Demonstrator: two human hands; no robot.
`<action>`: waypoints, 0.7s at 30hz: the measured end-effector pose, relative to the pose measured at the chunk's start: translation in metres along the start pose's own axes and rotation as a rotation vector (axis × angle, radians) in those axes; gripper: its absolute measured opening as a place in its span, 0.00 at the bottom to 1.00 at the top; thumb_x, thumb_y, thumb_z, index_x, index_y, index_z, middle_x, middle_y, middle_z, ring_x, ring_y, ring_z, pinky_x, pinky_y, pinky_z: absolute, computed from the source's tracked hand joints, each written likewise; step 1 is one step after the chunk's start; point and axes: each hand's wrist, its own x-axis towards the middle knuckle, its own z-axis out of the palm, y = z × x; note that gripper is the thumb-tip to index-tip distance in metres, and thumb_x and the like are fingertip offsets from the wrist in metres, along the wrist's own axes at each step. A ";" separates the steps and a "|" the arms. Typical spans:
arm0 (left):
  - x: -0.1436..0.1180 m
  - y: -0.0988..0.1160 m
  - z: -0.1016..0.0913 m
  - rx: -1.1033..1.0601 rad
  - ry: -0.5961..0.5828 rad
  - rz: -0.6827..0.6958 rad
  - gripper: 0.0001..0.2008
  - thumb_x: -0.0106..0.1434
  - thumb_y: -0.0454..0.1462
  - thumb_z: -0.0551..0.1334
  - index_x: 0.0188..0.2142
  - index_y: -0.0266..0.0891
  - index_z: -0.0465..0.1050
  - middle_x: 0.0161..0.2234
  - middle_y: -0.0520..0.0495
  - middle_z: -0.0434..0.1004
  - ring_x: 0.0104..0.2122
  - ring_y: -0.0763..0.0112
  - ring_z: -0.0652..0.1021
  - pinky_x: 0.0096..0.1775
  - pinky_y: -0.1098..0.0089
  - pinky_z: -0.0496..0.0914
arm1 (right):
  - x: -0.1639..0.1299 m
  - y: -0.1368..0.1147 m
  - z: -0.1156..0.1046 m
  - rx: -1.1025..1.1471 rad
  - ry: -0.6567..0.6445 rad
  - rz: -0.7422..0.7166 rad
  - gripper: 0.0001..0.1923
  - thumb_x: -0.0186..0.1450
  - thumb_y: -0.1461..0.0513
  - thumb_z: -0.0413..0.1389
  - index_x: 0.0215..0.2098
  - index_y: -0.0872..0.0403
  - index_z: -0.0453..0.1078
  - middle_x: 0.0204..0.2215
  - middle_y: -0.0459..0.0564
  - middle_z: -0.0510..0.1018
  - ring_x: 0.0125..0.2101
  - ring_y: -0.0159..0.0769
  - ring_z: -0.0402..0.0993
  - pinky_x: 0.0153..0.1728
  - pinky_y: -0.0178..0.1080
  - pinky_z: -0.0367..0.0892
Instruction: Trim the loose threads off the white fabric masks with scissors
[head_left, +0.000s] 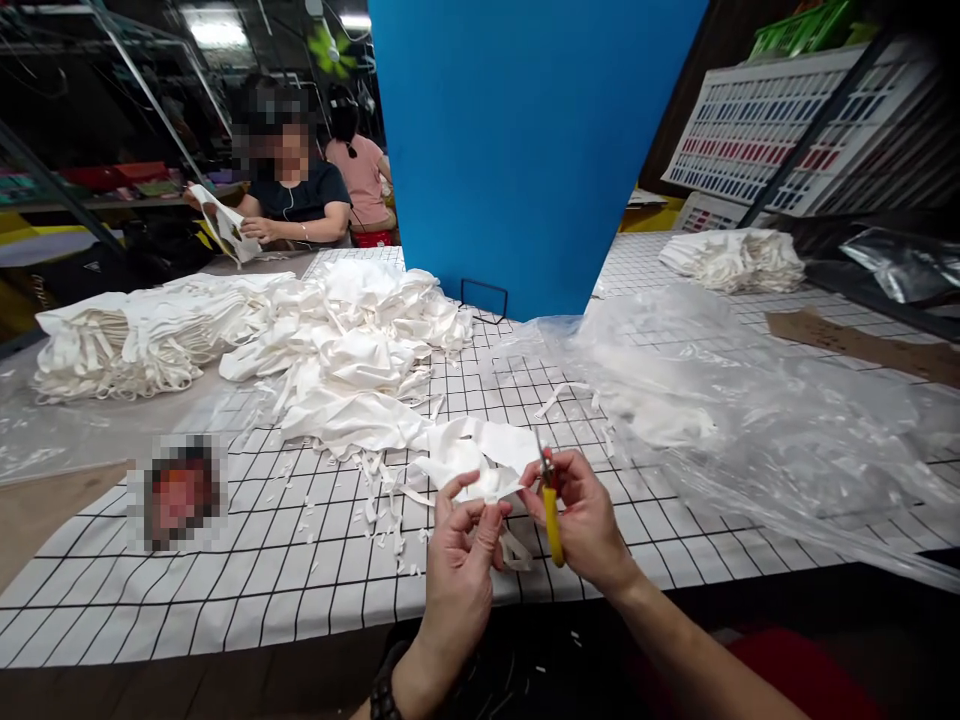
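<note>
A white fabric garment piece (469, 445) lies at the near middle of the table, its front edge lifted between my hands. My left hand (466, 550) pinches that edge between thumb and fingers. My right hand (585, 520) holds thread snips (553, 510) with yellow handles, the metal blades pointing up and away from me. Its thumb and index finger are also at the right corner of the cloth. White straps hang below my left hand, partly hidden by it. Behind the piece spreads a loose heap of white garments (352, 340).
Stacked white garments (127, 340) stand at the left, another stack (735, 258) at the back right. Clear plastic bags (750, 400) cover the right side. A tall blue panel (525, 150) rises behind. White scraps dot the checked cloth (262, 590). A co-worker (300, 200) handles white fabric at back left.
</note>
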 end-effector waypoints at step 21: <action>0.002 0.003 -0.008 0.139 -0.359 0.101 0.10 0.68 0.41 0.56 0.37 0.38 0.72 0.32 0.49 0.68 0.24 0.74 0.74 0.29 0.71 0.71 | -0.026 -0.046 -0.041 -0.749 -0.329 0.089 0.15 0.53 0.61 0.62 0.36 0.49 0.64 0.34 0.47 0.76 0.32 0.39 0.71 0.33 0.38 0.65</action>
